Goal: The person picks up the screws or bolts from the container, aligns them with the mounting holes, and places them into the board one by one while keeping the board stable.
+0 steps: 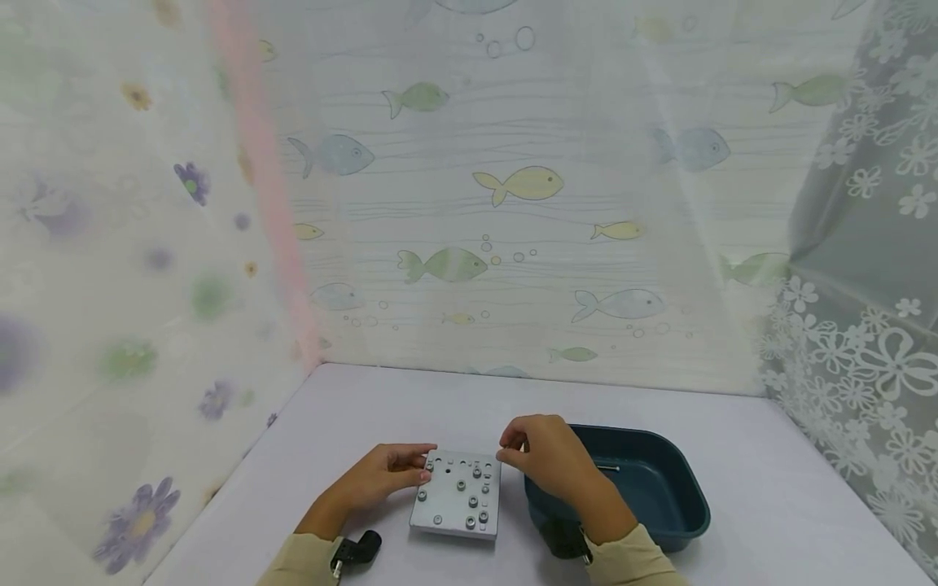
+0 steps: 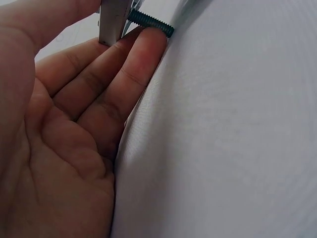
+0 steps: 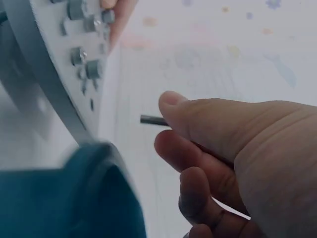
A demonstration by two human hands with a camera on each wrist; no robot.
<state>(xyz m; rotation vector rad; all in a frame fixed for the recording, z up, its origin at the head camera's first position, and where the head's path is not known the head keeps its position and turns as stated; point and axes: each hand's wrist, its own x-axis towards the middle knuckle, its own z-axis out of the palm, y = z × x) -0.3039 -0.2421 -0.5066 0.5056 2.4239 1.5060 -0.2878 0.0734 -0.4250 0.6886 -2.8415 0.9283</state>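
Observation:
In the head view a square metal plate (image 1: 447,506) with holes and several socket-head screws (image 1: 461,486) lies on the white table. My left hand (image 1: 370,478) grips its left edge, thumb on top and fingers along the side. A threaded screw end (image 2: 151,22) sticks out from the plate's underside beside a fingertip in the left wrist view. To the right of the plate's far corner, my right hand (image 1: 550,457) is raised by the tray. Between thumb and forefinger it pinches a thin dark metal pin (image 3: 152,120), whose tip points toward the plate; the fingers hide its other end.
A dark teal tray (image 1: 655,496) stands right of the plate, under my right forearm, with a slim metal rod (image 1: 608,468) inside. Fish-patterned curtain (image 1: 513,244) hangs behind the table, with patterned sheets at both sides. Small black devices (image 1: 359,549) sit at the wrists.

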